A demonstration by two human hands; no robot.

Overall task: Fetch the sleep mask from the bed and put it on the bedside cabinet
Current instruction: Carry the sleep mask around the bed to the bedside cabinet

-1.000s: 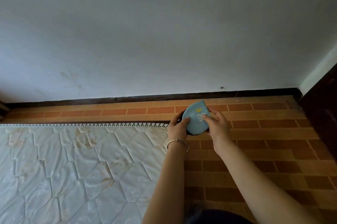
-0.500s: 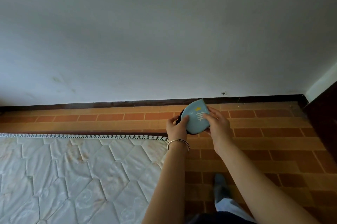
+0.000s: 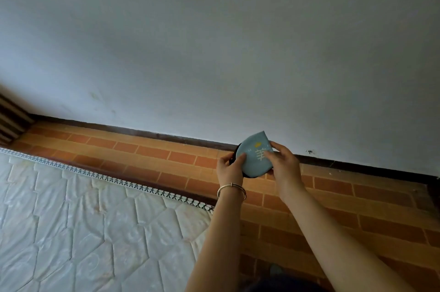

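Both hands hold a light blue folded cloth sleep mask [image 3: 256,157] with a yellow and white print up in the air. The left hand [image 3: 232,168] pinches its left edge, and the right hand [image 3: 283,164] pinches its right side. It hangs over the orange brick floor [image 3: 147,156], past the corner of the white quilted mattress [image 3: 78,225].

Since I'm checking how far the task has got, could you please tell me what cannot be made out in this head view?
- Bedside cabinet: not in the head view at all.
- Sleep mask: folded, its edges covered by the left hand and right hand; the dark strap behind it barely shows.
- Print on the mask: too small to read.
- Mattress: cut off by the left and bottom edges.
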